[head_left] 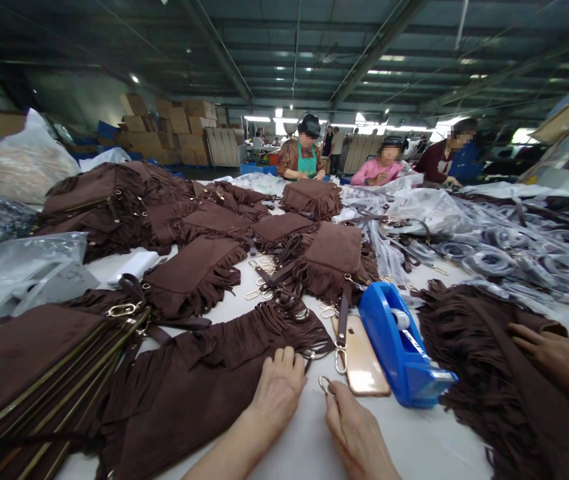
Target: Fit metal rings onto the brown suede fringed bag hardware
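My left hand (280,387) rests on the edge of a dark brown fringed suede bag (199,393), its fingers bent near a small metal clasp (309,360). Just to the right, my right hand (357,427) pinches a metal ring (324,384) between thumb and finger, above the white table (309,440). Beyond it lie a gold phone (364,360) and a strap with a metal hook (341,360), partly over the phone. A blue tape dispenser (399,347) stands right of the phone.
More brown fringed bags (194,267) cover the table's left and middle. Plastic-wrapped coils (494,257) lie at the right. Another person's hands (554,353) touch a fringed bag (504,373) at the right edge. Several people work across the table, and cartons (164,137) are stacked behind.
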The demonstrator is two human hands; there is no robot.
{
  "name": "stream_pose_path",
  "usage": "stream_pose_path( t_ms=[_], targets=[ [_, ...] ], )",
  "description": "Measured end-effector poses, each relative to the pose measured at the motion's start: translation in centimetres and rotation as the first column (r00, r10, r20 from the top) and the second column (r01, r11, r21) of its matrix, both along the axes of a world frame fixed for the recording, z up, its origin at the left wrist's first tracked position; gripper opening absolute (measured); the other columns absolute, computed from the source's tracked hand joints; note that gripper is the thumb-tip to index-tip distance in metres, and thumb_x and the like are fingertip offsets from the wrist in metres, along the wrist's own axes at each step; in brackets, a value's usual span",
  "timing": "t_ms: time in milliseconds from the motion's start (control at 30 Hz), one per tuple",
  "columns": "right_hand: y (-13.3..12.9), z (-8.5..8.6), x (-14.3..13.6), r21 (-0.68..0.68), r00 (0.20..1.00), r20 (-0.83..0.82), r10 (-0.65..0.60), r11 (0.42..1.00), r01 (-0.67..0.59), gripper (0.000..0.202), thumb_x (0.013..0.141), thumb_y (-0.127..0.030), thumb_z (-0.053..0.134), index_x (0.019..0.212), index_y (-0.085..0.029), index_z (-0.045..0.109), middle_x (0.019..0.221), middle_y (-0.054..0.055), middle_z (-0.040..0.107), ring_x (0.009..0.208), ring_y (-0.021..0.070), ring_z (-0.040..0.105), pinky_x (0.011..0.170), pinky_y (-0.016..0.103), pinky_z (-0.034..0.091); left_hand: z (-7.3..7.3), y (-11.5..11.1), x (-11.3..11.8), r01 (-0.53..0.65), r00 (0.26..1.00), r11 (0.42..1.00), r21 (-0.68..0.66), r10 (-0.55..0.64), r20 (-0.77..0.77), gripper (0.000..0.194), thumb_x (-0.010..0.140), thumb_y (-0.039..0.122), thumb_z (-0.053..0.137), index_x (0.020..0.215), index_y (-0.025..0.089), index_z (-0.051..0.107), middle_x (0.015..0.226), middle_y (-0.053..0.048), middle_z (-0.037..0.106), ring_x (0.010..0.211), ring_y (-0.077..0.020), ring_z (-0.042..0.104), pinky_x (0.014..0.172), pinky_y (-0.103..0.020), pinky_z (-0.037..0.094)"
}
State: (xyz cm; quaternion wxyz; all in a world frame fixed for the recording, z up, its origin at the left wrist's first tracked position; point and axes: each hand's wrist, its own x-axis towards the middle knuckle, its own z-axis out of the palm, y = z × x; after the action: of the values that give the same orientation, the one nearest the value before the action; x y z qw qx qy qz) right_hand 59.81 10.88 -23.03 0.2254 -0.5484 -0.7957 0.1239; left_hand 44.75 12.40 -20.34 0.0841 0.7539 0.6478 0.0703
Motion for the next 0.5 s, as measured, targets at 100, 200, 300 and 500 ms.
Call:
stream_pose_path(
  t_ms=[100,200,300,500],
  targets=[
    [0.1,0.5,0.1,-0.024,0.999,-0.041,-0.027,0.999,0.026,0.027,0.088,-0.028,0.023,0.086,-0.021,0.049,0.063,0.002,0.064,0.054,0.0193,0.063,0.047,0.027,0.041,0.2,0.7,0.0,0.022,0.998,0.999,-0.029,-0.021,0.06,0.025,0.078,0.001,0.034,0.088,0.01,0.054,0.091,-0.015,0.055,0.087,-0.0257,0.051,0.071,-0.037,0.042],
    [0.2,0.7,0.1,0.006,0.999,-0.049,-0.016,1.0,0.016,0.026,0.089,-0.03,0.022,0.086,-0.022,0.047,0.064,0.001,0.063,0.055,0.0192,0.063,0.047,0.027,0.039,0.5,1.1,-1.4,-0.038,0.98,0.999,-0.036,0.044,0.193,0.017,0.078,0.005,0.037,0.08,0.013,0.053,0.082,-0.009,0.056,0.078,-0.0201,0.053,0.068,-0.031,0.041],
    [0.5,0.8,-0.7,0.035,1.0,0.005,0.003,0.999,-0.003,0.022,0.09,-0.029,0.025,0.081,-0.024,0.044,0.062,-0.001,0.06,0.055,0.0184,0.061,0.047,0.027,0.037,0.4,0.9,-3.2,-0.109,0.92,0.993,-0.053,0.121,0.373,0.019,0.083,0.018,0.034,0.07,0.017,0.047,0.069,-0.001,0.052,0.065,-0.0134,0.05,0.06,-0.023,0.038],
    [1.9,1.7,-3.7,0.048,0.993,0.116,0.029,0.998,-0.035,0.013,0.088,-0.019,0.033,0.086,-0.02,0.046,0.068,0.001,0.062,0.063,0.0193,0.063,0.051,0.027,0.036,-0.6,-0.6,-3.7,-0.118,0.782,0.993,-0.015,0.102,0.615,0.023,0.083,0.03,0.032,0.066,0.019,0.044,0.07,-0.001,0.05,0.067,-0.0128,0.048,0.063,-0.022,0.038]
  ],
)
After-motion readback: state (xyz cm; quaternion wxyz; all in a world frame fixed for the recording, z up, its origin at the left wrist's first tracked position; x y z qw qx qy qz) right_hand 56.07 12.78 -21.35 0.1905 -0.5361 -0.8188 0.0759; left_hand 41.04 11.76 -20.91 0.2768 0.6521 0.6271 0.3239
